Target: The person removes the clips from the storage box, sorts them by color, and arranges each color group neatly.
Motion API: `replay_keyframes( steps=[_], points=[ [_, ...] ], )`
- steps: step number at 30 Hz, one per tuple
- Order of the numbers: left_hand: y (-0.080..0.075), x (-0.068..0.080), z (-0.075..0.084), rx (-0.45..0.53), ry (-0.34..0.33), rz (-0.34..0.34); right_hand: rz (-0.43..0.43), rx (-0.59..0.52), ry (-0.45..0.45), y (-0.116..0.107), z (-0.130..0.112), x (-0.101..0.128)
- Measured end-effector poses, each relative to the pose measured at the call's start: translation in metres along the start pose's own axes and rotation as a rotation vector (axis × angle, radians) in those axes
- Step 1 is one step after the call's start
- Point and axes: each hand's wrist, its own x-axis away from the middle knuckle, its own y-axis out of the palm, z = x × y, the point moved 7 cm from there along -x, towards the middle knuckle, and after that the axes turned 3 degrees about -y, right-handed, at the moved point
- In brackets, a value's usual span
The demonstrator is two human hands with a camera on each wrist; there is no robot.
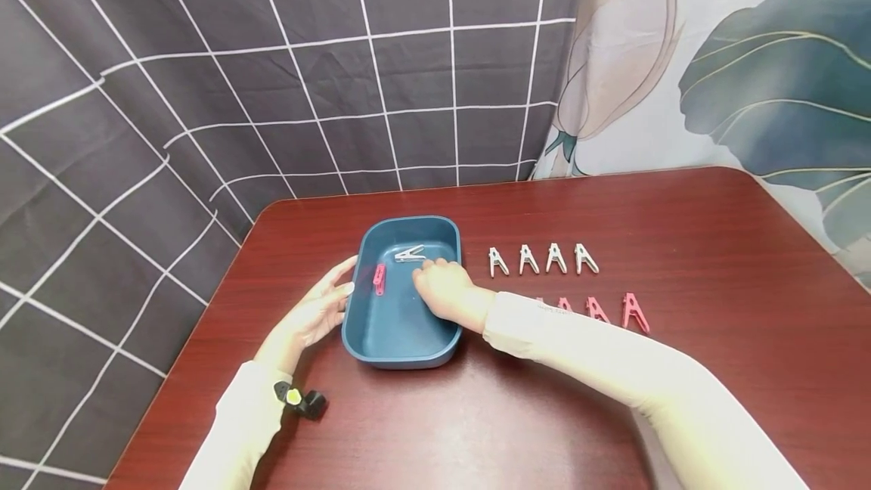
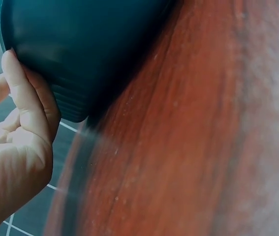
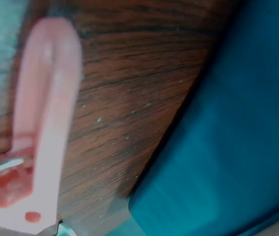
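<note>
1. Head view shows a person at a dark red wooden table (image 1: pixel 680 233), both sleeved arms reaching toward a blue plastic tub (image 1: pixel 401 350) that sits left of centre.

2. The right hand (image 1: pixel 445 289) is inside the tub, knuckles up and fingers curled downward. Whether they pinch anything I cannot tell, since the fingertips are hidden under the hand.

3. A white clothespin (image 1: pixel 410 253) lies on the tub floor just beside that hand, at about eleven o'clock from the knuckles. Its long axis runs roughly from nine to three o'clock.

4. A pink clothespin (image 1: pixel 379 279) lies in the tub too, at about nine o'clock from the right hand, with its long axis running from twelve to six. It sits close to the tub's left wall.

5. The left hand (image 1: pixel 316 312) rests against the outside of that left wall, fingers straight and relaxed. The left wrist view confirms it: a fingertip (image 2: pixel 11 64) lies flat on the tub's outer side and grasps nothing.

6. Of the two hands, the right is nearer to both pins, and the white one is the closer of the pair.

7. Out on the table, at three o'clock from the tub, stand four white clothespins (image 1: pixel 542 258) in a row, with a row of pink clothespins (image 1: pixel 615 310) nearer the person, partly hidden by the right sleeve.

8. Right wrist view is blurred; it shows one pink pin (image 3: pixel 41 128) on the wood beside the tub's outer wall.
</note>
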Motion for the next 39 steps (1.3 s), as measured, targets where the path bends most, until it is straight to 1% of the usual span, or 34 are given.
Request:
replay_keyframes(
  steps=[4,7,11,15,18,23,28,30,33,37,39],
  points=[
    [-0.002,0.001,0.0,-0.023,0.004,0.0,-0.03,0.054,0.008,0.002,-0.001,-0.004],
    [-0.002,0.001,0.001,-0.021,0.005,-0.003,-0.047,0.078,0.001,0.004,-0.002,-0.006],
    [-0.001,0.002,0.002,0.003,0.01,-0.011,-0.031,0.09,-0.006,0.004,-0.002,-0.006],
    [-0.001,0.002,0.002,0.018,0.014,-0.013,-0.014,0.078,-0.006,0.004,-0.001,-0.006],
    [-0.001,0.002,0.001,0.041,0.014,-0.019,0.001,0.057,-0.005,0.004,0.0,-0.007],
    [0.001,0.002,0.001,0.082,0.019,-0.048,0.02,0.014,0.003,0.002,0.001,-0.007],
    [0.002,0.002,0.0,0.08,0.014,-0.047,0.024,-0.086,0.055,0.001,0.004,-0.006],
    [0.002,0.001,-0.001,0.071,0.011,-0.039,0.041,-0.126,0.07,0.0,0.006,-0.006],
    [0.001,0.002,-0.002,0.061,0.008,-0.029,0.087,-0.169,0.068,-0.003,0.007,-0.005],
    [0.0,0.001,-0.003,0.068,0.0,-0.017,0.149,-0.227,0.063,-0.009,0.01,-0.002],
    [0.0,0.001,-0.003,0.075,-0.009,-0.01,0.164,-0.26,0.064,-0.011,0.011,-0.001]
  ],
)
